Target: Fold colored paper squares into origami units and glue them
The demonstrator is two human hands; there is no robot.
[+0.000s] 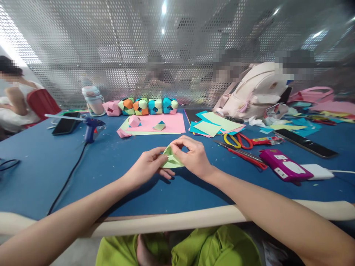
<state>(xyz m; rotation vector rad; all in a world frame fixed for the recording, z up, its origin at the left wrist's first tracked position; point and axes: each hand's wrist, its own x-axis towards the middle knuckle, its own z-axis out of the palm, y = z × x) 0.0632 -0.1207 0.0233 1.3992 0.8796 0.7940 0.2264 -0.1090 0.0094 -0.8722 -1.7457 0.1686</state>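
Observation:
A light green sheet of folded paper (173, 161) is held between both hands above the blue table. My left hand (151, 164) pinches its left edge, with the thumb on top and fingers beneath. On the paper's upper right side, my right hand (192, 153) grips with thumb and fingertips. Beyond the hands, a pink sheet (172, 122) carries a pink and blue folded piece (134, 121) and a small green and blue folded piece (159, 126). A pink folded piece (124, 133) lies at the sheet's left corner.
Several folded paper balls (141, 107) line the back. A glue gun (91, 129) stands left, its cord running forward. To the right are paper squares (208, 127), scissors (240, 142), a utility knife (244, 155), a purple pack (285, 165), a phone (306, 143) and a backpack (255, 92).

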